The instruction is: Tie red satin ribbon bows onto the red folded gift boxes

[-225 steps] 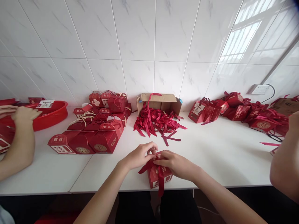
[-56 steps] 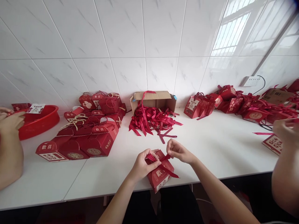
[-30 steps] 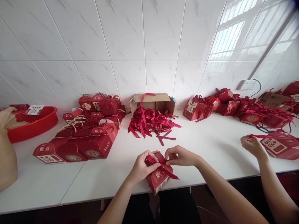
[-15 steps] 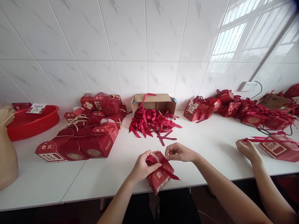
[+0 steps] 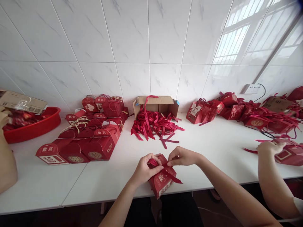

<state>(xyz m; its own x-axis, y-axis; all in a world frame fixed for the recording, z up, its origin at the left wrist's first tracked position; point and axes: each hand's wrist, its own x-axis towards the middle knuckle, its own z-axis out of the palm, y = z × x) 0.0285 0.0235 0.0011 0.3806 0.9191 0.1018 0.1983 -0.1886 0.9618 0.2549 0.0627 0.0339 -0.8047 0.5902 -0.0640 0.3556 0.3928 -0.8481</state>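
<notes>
A small red gift box (image 5: 158, 183) with pale lettering lies at the table's front edge, a dark red ribbon (image 5: 174, 178) across its top. My left hand (image 5: 149, 168) is closed on the ribbon, thumb pressed over it against the box. My right hand (image 5: 178, 156) pinches the ribbon at the box's far right side, thumb and forefinger together. One ribbon end trails off toward the lower right. Behind my hands, a heap of red ribbons (image 5: 153, 124) spills from an open cardboard box (image 5: 156, 100).
Stacked red gift boxes (image 5: 88, 138) stand at left, beside a red basin (image 5: 44, 127). More boxes (image 5: 201, 110) line the wall at right. A co-worker's hand (image 5: 270, 147) touches another box (image 5: 290, 153); another person's arm (image 5: 8, 157) is at far left.
My right hand has closed in on the ribbon; my left hand stays put. The right co-worker's hand moved right onto its box. At left, a cardboard piece now appears over the basin.
</notes>
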